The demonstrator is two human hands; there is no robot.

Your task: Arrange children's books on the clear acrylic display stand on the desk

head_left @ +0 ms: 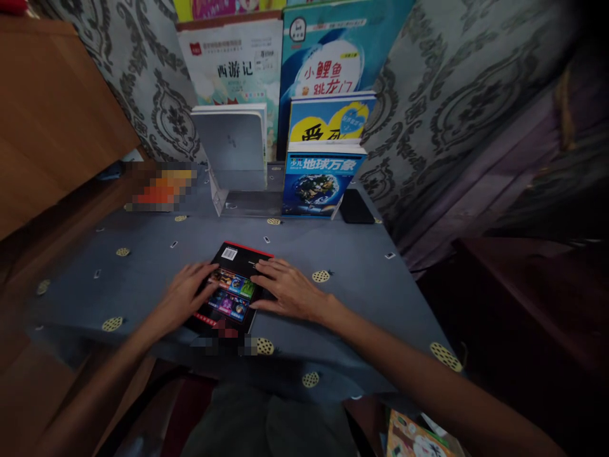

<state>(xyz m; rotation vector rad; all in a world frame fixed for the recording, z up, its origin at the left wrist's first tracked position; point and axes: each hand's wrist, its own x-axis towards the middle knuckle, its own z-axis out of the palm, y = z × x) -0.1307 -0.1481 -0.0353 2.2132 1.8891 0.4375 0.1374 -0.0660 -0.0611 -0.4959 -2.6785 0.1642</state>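
Note:
A black book [238, 257] with a red edge lies near the front of the table, its barcode side up. Rows of small colourful pictures run across its middle. My left hand [187, 293] rests on the book's left edge, fingers stretched over the cover. From the other side, my right hand [280, 289] lies on the right edge with its fingers apart. Both hands touch the book, and neither is wrapped round it. The book's lower end is blurred out.
Behind the book, a clear stand [247, 204] holds several upright books, including a blue book with a globe [314, 184]. A black flat object [356, 207] lies right of it. An orange, pixelated item [159, 190] lies at the back left. A wooden cabinet [57, 114] stands left.

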